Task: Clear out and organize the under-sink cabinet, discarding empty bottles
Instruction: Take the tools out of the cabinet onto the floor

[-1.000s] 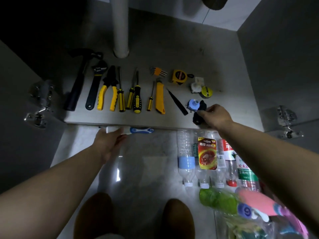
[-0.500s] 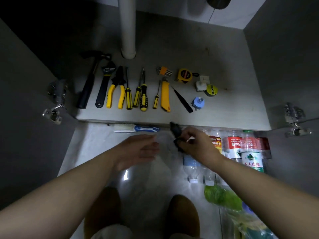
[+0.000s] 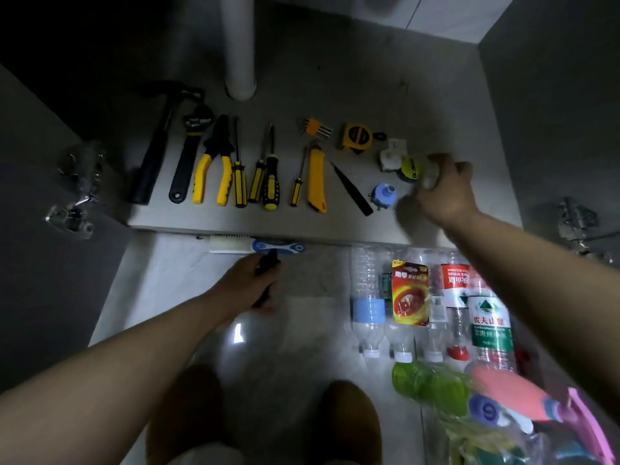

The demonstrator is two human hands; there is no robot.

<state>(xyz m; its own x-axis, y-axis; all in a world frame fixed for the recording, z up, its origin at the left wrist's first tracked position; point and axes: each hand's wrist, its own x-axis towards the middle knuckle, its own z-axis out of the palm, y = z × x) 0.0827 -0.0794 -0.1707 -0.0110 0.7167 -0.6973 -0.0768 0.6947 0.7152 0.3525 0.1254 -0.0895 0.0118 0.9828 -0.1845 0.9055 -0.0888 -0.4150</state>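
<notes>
Inside the under-sink cabinet (image 3: 335, 78), hand tools lie in a row: a hammer (image 3: 157, 152), a wrench (image 3: 189, 156), yellow pliers (image 3: 214, 166), several screwdrivers (image 3: 268, 176) and a yellow knife (image 3: 317, 179). My right hand (image 3: 446, 193) reaches over the cabinet floor beside a yellow-black tape roll (image 3: 408, 167) and a blue cap-like part (image 3: 384, 194). Its fingers curl around something small and pale, which is blurred. My left hand (image 3: 248, 286) grips a black object (image 3: 268, 263) above the floor. Several empty plastic bottles (image 3: 367, 297) lie on the floor to the right.
A white drain pipe (image 3: 240, 45) stands at the back of the cabinet. A white brush with a blue handle (image 3: 255, 246) lies against the cabinet's front edge. A battery pack (image 3: 410, 293) rests on the bottles. A green bottle (image 3: 426, 384) and a pink sprayer (image 3: 510, 394) lie at lower right. Door hinges (image 3: 75, 196) flank the opening.
The black object went from my right hand to my left hand. My right hand then moved back up into the cabinet, to the tape roll at the right.
</notes>
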